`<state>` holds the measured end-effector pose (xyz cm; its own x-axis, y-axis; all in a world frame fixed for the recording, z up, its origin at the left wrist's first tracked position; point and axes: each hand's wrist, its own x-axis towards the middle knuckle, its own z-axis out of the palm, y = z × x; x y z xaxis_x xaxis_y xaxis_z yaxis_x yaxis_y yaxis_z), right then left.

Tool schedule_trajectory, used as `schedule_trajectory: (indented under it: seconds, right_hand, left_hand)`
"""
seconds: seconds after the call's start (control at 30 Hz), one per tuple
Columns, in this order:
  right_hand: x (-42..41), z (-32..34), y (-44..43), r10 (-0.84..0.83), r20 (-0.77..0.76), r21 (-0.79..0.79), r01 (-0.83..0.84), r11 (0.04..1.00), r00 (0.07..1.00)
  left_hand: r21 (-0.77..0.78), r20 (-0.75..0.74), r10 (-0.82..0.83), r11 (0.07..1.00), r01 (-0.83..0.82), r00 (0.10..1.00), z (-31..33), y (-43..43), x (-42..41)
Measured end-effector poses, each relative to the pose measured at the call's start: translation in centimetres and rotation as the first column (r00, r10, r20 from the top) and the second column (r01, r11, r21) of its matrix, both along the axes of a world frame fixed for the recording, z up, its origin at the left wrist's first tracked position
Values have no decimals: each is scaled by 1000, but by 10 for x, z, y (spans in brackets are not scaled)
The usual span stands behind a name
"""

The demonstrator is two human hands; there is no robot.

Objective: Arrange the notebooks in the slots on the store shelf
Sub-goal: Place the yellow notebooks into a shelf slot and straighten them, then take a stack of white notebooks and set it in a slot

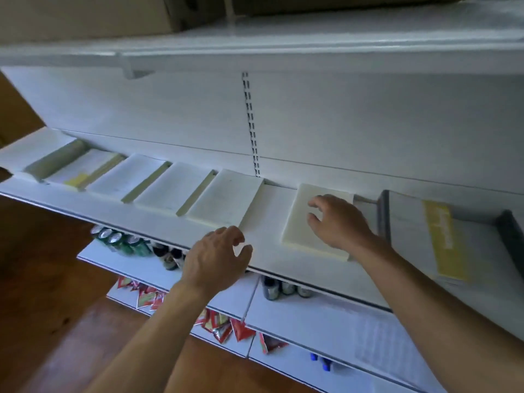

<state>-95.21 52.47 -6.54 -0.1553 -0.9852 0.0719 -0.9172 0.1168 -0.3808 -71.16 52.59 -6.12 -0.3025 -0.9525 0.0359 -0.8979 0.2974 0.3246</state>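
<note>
Filling the middle tier of a white store shelf [265, 219]; the step in hand appears to be squaring one notebook into line.

- Row of notebooks [158, 188]: five pale covers lying flat along the left of the tier, each overlapping the next, olive edges showing between them. These look already placed.
- Banded notebook [408, 222]: flat at the right, well apart from the row, with a dark-edged item [513, 239] beside it.
- Cream notebook [297, 225]: lies flat and alone between the row and the banded one, with bare shelf showing on its left.
- Right hand [337, 222]: over the cream cover, fingers bent, tips on or just above it, not wrapped round any edge, so nothing is gripped.
- Left hand [215, 256]: at the shelf's front lip, fingers loosely curled, holding nothing.
- Next move, as judged: slide the cream notebook left across the bare gap until it meets the row's end, keeping its edges parallel to its neighbours.
- Lower tiers: green cans [119, 239], small bottles [170, 256], red sachets [226, 327].
- Writing: a yellow band [445, 239] carries pale lettering, too blurred to read. No brand is legible anywhere.
</note>
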Motion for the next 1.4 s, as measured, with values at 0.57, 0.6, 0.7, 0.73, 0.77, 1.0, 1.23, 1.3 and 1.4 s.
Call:
schedule_trajectory:
  seconds: [0.57, 0.6, 0.7, 0.73, 0.77, 1.0, 1.23, 1.3, 1.4]
  right_hand:
    - [407, 1, -177, 453, 58, 70, -456, 887, 890]
    - [421, -1, -190, 459, 75, 68, -463, 884, 885]
    - [464, -10, -238, 475, 117, 47, -483, 875, 872]
    - [476, -13, -256, 478, 128, 37, -486, 873, 869]
    - [489, -16, -275, 479, 143, 24, -487, 873, 866]
    - [581, -16, -393, 436, 328, 47, -476, 878, 838]
    - [647, -27, -457, 151, 701, 153, -354, 923, 697]
    - [662, -30, -474, 51, 793, 176, -308, 935, 607]
    - [685, -36, -499, -62, 848, 196, -203, 959, 526]
  left_hand:
    - [-98, 116, 454, 890, -445, 883, 4, -56, 376]
    - [-93, 122, 461, 887, -452, 879, 0, -67, 387]
    - [-84, 118, 480, 877, -473, 869, -10, -111, 422]
    - [-92, 113, 484, 875, -476, 868, -13, -129, 433]
    - [-103, 109, 485, 874, -475, 868, -15, -148, 444]
    - [-95, 110, 485, 874, -476, 868, -12, -278, 518]
    - [-42, 4, 444, 895, -443, 896, -16, -370, 570]
    - [-21, -49, 393, 919, -395, 918, -15, -401, 585]
    - [-20, -119, 278, 959, -282, 953, -7, -456, 607]
